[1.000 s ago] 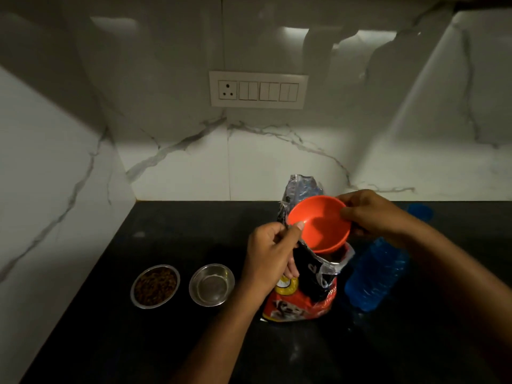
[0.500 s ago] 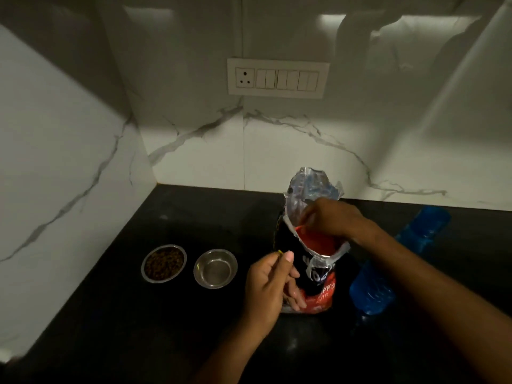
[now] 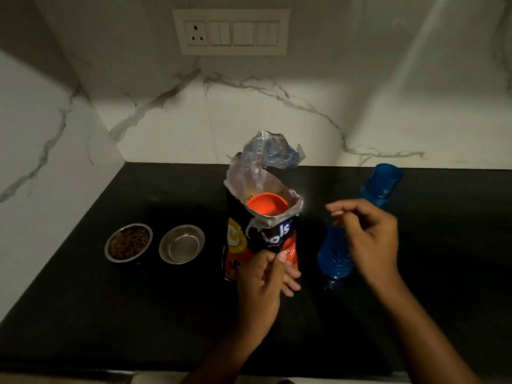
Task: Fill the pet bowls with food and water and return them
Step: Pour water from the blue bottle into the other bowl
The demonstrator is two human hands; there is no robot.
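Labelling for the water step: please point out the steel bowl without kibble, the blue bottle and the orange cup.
steel bowl without kibble (image 3: pixel 181 244), head view, inner base.
blue bottle (image 3: pixel 334 257), head view, lower body.
orange cup (image 3: pixel 266 207), head view, middle of visible part.

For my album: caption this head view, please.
Left hand holds open pet-food bag, orange plastic cup inside; kibble-filled round steel bowl alongside.

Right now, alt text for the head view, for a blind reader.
An orange plastic cup sits inside an open pet food bag on a black countertop, the left hand at the bag's front, the right hand empty near a blue plastic bottle. Left of the bag stand a kibble-filled round steel bowl and a second steel bowl.
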